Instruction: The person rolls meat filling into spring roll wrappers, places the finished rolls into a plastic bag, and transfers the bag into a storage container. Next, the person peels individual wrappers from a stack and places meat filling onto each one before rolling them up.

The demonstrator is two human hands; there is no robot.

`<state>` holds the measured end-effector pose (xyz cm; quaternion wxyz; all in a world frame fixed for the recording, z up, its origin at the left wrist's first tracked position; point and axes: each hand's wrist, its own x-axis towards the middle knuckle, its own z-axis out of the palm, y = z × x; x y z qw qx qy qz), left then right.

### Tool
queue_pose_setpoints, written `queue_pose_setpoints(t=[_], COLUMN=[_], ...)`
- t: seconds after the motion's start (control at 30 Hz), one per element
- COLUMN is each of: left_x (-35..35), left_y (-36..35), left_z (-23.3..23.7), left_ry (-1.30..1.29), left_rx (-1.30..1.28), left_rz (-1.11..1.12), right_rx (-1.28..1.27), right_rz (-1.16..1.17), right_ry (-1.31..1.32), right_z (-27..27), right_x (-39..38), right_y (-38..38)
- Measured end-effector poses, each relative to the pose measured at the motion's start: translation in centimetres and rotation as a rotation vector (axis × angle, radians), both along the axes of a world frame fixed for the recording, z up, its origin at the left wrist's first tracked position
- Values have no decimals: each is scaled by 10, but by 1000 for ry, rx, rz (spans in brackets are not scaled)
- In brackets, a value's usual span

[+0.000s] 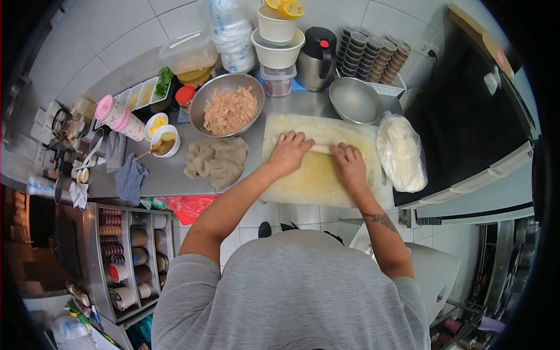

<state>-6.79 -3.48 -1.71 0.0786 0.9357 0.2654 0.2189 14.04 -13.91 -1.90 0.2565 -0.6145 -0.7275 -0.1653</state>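
Both palms lie flat, fingers unclasped: our left hand (289,153) and right hand (350,165) press the pale rolling pin (319,149) on the cutting board (315,186); uneven pressure, we judge, could skid it toward the plastic bag (401,153)

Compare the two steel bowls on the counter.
Left steel bowl is larger and holds an orange-pink chopped mix; right steel bowl is smaller and empty. Left steel bowl sits beside the beige cloth; right steel bowl sits beside the black jug. Both are round shiny metal, beyond the rolling pin.
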Motion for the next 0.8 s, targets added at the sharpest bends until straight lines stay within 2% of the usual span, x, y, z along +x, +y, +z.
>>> queue_pose_setpoints(t=[0.17,0.27,0.37,0.47,0.57,0.67,0.8], left_x=[4,1,2,2,4,7,6], left_y=[0,-6,-2,4,10,16,18], left_z=[-2,-1,-7,-4,-3,-4,0], left_ry=[-95,10,-51,-20,2,44,-28], left_rx=[32,105,144,82,76,-7,20], left_rz=[51,62,62,49,34,32,34], right_rx=[-72,-155,-274,-253,-81,-34,-149], right_rz=[34,51,38,2,55,15,12], right_ry=[64,117,212,204,27,4,32], right_z=[6,9,13,12,13,3,6], right_x=[-3,4,8,6,-3,-3,3], right_y=[5,11,19,22,14,15,21])
